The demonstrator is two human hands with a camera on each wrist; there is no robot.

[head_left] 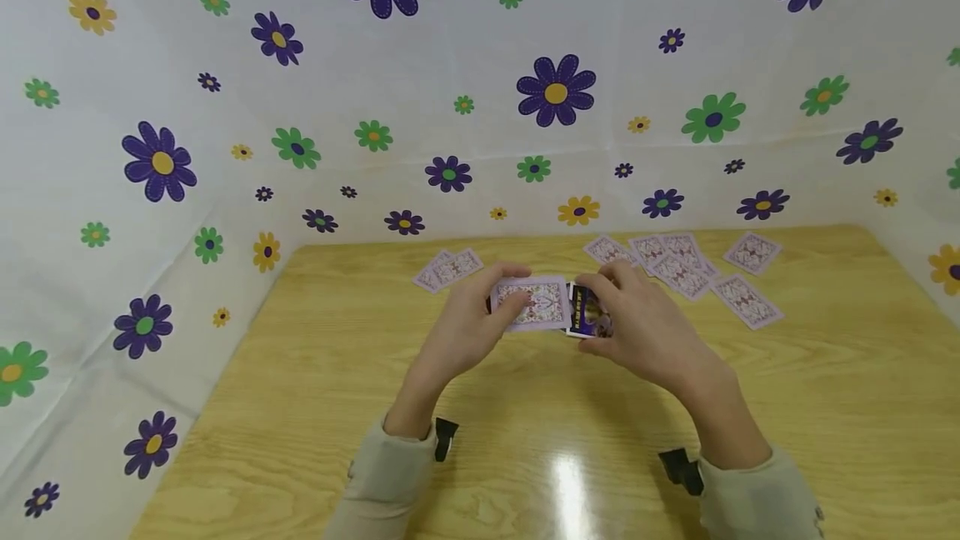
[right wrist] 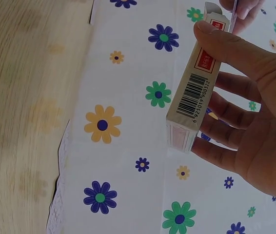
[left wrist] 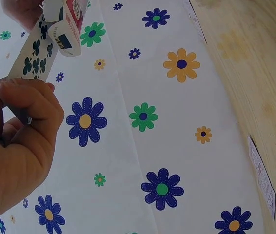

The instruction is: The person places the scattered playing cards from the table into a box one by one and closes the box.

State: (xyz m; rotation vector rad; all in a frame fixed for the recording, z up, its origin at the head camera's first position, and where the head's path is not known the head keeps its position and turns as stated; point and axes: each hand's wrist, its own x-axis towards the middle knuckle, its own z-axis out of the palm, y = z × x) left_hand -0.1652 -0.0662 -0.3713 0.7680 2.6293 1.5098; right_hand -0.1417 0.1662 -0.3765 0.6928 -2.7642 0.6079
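Observation:
Above the wooden table [head_left: 525,440] my left hand [head_left: 480,319] pinches a stack of purple-backed playing cards [head_left: 536,302] by its left end. The left wrist view shows a clubs face of those cards [left wrist: 33,63] above my curled fingers [left wrist: 26,107]. My right hand [head_left: 637,323] grips a small card box [head_left: 587,311] right next to the stack's right end. In the right wrist view the box [right wrist: 196,83] shows a barcode side, with my thumb on top and fingers [right wrist: 226,131] beneath. Whether the cards enter the box is hidden.
Several face-down cards [head_left: 678,265] lie scattered at the table's back right, and two more cards [head_left: 448,267] lie at the back left. A white cloth with coloured flowers [head_left: 450,107] walls in the table on three sides. A card [left wrist: 262,175] lies at the table edge.

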